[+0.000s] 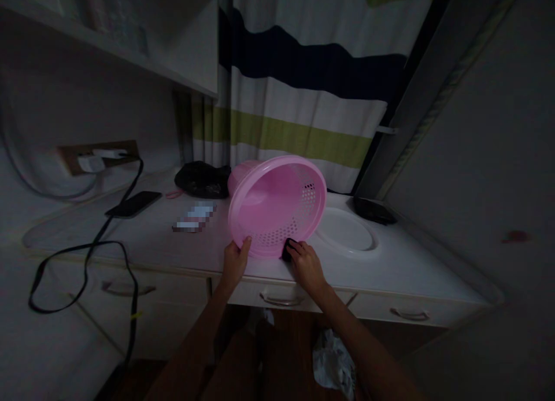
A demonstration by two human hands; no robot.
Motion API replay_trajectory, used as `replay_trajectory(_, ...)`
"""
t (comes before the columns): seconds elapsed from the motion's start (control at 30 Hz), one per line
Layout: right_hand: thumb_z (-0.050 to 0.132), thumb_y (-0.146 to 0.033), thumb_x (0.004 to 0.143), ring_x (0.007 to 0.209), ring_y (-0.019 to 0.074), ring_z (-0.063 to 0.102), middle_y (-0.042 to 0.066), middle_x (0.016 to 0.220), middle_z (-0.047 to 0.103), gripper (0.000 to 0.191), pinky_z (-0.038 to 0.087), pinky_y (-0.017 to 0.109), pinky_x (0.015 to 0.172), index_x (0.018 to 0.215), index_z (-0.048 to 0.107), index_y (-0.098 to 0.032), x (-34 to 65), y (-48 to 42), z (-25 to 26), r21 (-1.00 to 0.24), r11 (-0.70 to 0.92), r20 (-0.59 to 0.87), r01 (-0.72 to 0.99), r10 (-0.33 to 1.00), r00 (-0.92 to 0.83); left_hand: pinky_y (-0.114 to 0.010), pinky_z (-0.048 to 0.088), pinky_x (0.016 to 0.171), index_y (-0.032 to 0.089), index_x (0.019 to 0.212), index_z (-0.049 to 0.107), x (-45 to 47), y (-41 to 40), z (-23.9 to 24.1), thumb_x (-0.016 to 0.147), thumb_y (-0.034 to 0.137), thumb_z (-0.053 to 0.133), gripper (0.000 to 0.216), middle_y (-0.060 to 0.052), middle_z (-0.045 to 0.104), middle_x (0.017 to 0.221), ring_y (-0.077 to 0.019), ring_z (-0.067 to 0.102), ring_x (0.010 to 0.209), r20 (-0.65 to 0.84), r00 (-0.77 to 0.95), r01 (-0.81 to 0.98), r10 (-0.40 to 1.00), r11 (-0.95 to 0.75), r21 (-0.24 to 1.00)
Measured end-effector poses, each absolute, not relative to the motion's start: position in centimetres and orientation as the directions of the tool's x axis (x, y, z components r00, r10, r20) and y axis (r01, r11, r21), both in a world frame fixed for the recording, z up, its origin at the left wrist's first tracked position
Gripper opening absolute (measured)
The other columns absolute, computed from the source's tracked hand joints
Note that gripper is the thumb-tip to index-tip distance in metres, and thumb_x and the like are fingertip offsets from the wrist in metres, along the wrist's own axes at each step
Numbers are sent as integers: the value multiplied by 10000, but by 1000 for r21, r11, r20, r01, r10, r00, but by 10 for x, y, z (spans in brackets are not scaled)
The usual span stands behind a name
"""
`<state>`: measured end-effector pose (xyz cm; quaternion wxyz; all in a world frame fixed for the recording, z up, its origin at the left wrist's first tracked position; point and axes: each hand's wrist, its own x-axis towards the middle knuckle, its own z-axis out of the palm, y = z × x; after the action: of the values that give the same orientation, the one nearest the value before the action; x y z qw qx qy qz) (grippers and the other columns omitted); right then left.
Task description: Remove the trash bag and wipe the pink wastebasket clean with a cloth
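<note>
A pink plastic basket [273, 201] with a perforated wall lies tilted on the white desk [208, 253], its mouth toward me. My left hand [235, 264] grips the basket's lower left rim, thumb on the inner side. At the lower right rim, my right hand [307, 267] has its fingers closed on a small black object [288, 249], pressed against the rim. What kind of object it is, I cannot make out; it looks like a dark cloth or pad. Just right of the basket, a white oval ring-shaped lid [347, 232] lies flat on the desk.
Behind the basket's left side sits a black plastic bag [202, 180]. A dark phone [135, 204] and a pixelated phone-like item [195, 217] lie left. A black cord [93, 245] hangs from the wall socket. A black item [373, 210] lies at the back right, by a striped curtain [303, 117].
</note>
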<state>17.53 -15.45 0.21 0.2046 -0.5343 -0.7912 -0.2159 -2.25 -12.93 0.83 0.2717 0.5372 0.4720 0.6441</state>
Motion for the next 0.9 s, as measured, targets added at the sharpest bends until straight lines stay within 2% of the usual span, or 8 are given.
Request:
replay_trajectory(0.27, 454, -52, 765, 1104, 227, 437, 50, 1204, 543, 354, 386, 378, 855, 1069, 595, -171, 217, -139, 25, 104, 265, 657, 959, 706, -267, -257, 438, 508, 135, 570, 550, -21, -133, 15, 645, 453, 527, 328, -2, 541, 485, -136, 504, 494, 402, -284, 85, 871, -395, 915)
replay_trajectory(0.37, 451, -49, 759, 1087, 231, 445, 55, 1189, 554, 350, 390, 386, 854, 1049, 608, -165, 221, -134, 28, 73, 257, 656, 964, 715, -241, -271, 463, 567, 118, 649, 581, -20, -131, 12, 646, 446, 547, 330, -31, 610, 581, -156, 554, 579, 389, -274, 40, 880, -393, 918)
replay_trajectory(0.47, 456, -35, 737, 1046, 215, 469, 52, 1149, 583, 353, 404, 377, 864, 1020, 624, -163, 213, -134, 21, 9, 319, 612, 948, 748, -257, -277, 473, 637, 108, 757, 590, -20, -128, 7, 649, 419, 576, 330, -50, 648, 704, -157, 580, 665, 382, -210, -4, 900, -392, 920)
replay_trajectory(0.6, 475, -18, 702, 1011, 187, 485, 43, 1128, 597, 366, 407, 352, 902, 1002, 631, -157, 194, -139, 9, -147, 395, 576, 907, 780, -247, -285, 467, 737, 123, 900, 575, -19, -124, 2, 657, 375, 603, 352, -60, 655, 857, -157, 592, 783, 407, -69, -46, 911, -410, 911)
replay_trajectory(0.67, 480, -15, 690, 996, 184, 493, 39, 1110, 607, 358, 415, 345, 901, 978, 640, -155, 185, -141, 7, -220, 417, 566, 882, 791, -232, -294, 464, 755, 123, 876, 584, -18, -122, 3, 660, 375, 602, 332, -62, 658, 852, -164, 597, 793, 402, 20, -27, 915, -401, 915)
replay_trajectory(0.77, 492, -23, 689, 993, 178, 498, 40, 1098, 613, 351, 420, 332, 900, 982, 638, -150, 177, -143, 6, -276, 444, 559, 853, 796, -233, -298, 468, 720, 128, 728, 599, -17, -122, 5, 678, 392, 571, 270, -50, 657, 733, -169, 600, 718, 367, 125, 61, 922, -377, 924)
replay_trajectory(0.9, 491, -49, 712, 1019, 184, 494, 35, 1124, 598, 349, 402, 349, 918, 1015, 624, -161, 177, -145, 6, -244, 454, 547, 857, 794, -265, -296, 470, 649, 147, 650, 579, -17, -123, 9, 687, 418, 527, 278, -28, 625, 619, -173, 591, 640, 362, 111, 100, 926, -373, 922)
